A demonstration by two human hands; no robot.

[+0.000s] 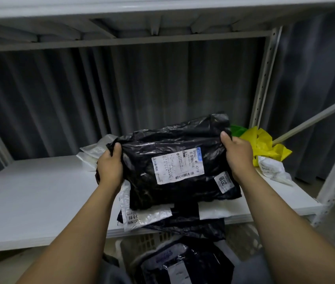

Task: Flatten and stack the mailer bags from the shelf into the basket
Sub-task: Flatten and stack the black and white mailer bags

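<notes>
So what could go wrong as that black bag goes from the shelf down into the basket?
1. The left hand and right hand grip the black mailer bag only at its crinkled side edges, so the slick plastic might slip free.
2. The loose bags under it overhang the shelf edge and could slide off unflattened.
3. The basket sits partly under the shelf, so the drop may miss.

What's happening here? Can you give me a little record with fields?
Held item: black mailer bag with white label
Left hand: grips the bag's left edge
Right hand: grips the bag's right edge
Shelf: more bags piled under it, yellow bag at right
Basket: below the shelf's front edge, stacked bags inside
</notes>
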